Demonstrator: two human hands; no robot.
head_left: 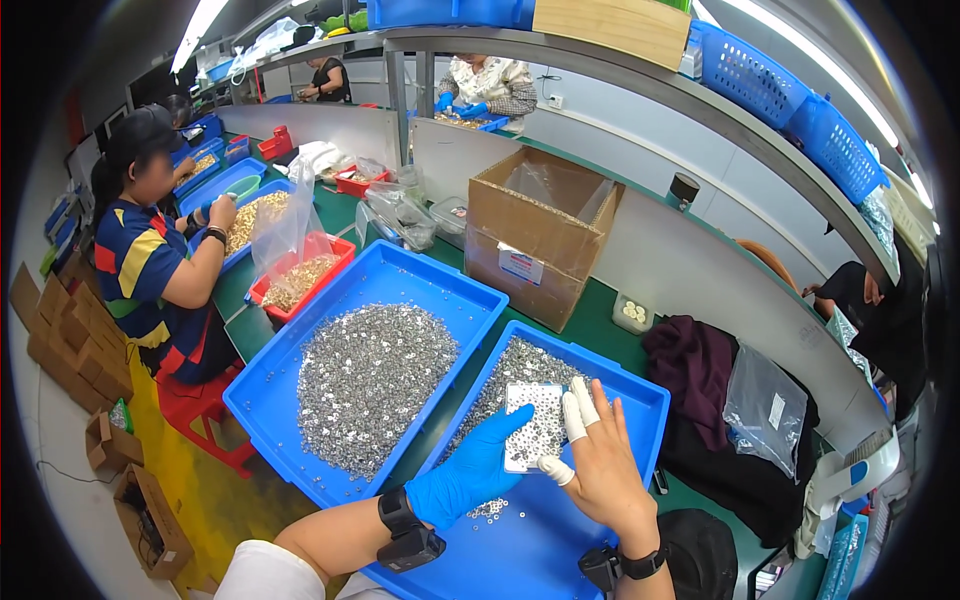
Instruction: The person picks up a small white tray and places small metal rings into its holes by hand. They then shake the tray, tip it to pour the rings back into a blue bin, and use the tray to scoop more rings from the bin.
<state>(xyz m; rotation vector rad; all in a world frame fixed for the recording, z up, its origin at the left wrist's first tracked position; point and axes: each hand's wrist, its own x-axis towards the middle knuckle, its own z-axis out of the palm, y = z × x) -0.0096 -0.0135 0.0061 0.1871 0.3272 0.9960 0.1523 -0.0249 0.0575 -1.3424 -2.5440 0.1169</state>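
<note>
My left hand (468, 474), in a blue glove, grips a small white rectangular plate (535, 428) by its left edge. Many tiny metal pieces lie over the plate's face. My right hand (612, 468) is just right of the plate, fingers apart and stretched out, with white finger cots on the thumb and two fingers. I cannot tell whether its thumb touches the plate. Below both hands is a blue tray (530, 552), with a heap of small silvery metal parts (512, 372) at its far end and a few loose rings (490, 510) nearer me.
Left of it, another blue tray (400, 268) holds a large silvery heap (372, 385). A cardboard box (535, 215) stands behind. Dark clothing (700, 480) and a plastic bag (765, 405) lie right. A red bin (335, 262) and a seated co-worker (160, 250) are at left.
</note>
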